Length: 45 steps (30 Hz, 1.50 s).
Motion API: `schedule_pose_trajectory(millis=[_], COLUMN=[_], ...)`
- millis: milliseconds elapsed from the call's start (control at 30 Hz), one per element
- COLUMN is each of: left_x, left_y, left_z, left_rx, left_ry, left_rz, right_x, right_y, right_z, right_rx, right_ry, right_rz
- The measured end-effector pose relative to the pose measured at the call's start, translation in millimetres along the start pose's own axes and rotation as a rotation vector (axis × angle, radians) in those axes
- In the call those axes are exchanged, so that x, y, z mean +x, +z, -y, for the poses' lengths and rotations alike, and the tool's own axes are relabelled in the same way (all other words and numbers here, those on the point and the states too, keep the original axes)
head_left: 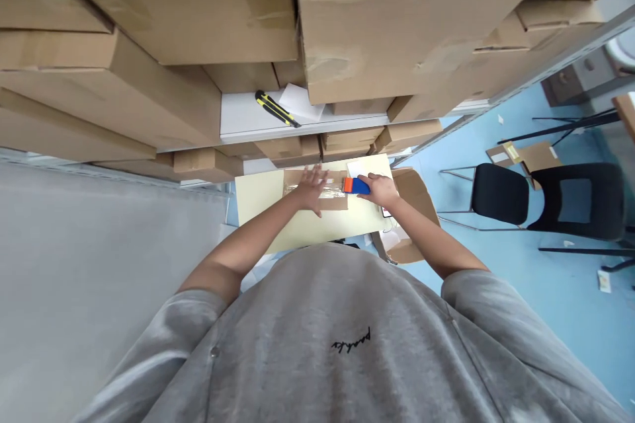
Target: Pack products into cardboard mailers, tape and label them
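On a pale yellow table (258, 211) lies a small cardboard box (338, 203) with shiny clear tape along its top. My left hand (311, 189) rests on the box, its fingers spread apart. At the box's right end, my right hand (381, 190) is wrapped around a tape dispenser (359, 186) with a blue body and an orange front. The orange front meets the box's right edge. A white paper (355, 168) lies just beyond the dispenser. The right hand hides part of the blue handle.
Large cardboard boxes (417, 39) fill the shelf ahead. A yellow-black utility knife (276, 108) lies on the white shelf board (243, 120). An open carton (414, 201) stands right of the table. Further right are a black chair (575, 200) and flattened cardboard (538, 155).
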State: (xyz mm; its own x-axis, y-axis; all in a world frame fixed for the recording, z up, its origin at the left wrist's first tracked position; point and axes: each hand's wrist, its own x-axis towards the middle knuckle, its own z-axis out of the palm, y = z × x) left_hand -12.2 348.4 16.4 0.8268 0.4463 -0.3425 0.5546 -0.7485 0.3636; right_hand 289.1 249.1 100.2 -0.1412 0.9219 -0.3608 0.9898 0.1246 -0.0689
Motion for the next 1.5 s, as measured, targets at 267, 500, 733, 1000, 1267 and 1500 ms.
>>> schedule_pose_trajectory(millis=[267,500,733,1000,1267,1500], left_x=[51.8,36.1,-9.0,-46.5,0.9,-32.9], left_y=[12.1,-0.1,-2.2,2.6,3.8,-41.1], left_z=[-38.6,-35.7,-9.4,-0.2,-38.4,-35.6], left_rx=[0.063,0.072,0.042,0.058,0.085,-0.070], left_ry=[-0.033,0.017,-0.044,-0.106,-0.039,0.012], left_rz=[-0.002,-0.014,-0.021,-0.003,0.009,-0.180], right_x=[-10.0,-14.6,-12.4,-1.1,0.0,-15.8], right_y=[5.2,6.8,25.5,50.7,44.9,23.8], right_z=[-25.3,-33.2,-41.0,-13.3,6.3,-9.8], right_rx=[0.058,0.073,0.074,0.125,0.154,0.219], right_ry=[0.060,0.025,-0.013,-0.054,-0.047,-0.031], right_rz=[-0.021,-0.015,0.024,0.053,0.038,-0.080])
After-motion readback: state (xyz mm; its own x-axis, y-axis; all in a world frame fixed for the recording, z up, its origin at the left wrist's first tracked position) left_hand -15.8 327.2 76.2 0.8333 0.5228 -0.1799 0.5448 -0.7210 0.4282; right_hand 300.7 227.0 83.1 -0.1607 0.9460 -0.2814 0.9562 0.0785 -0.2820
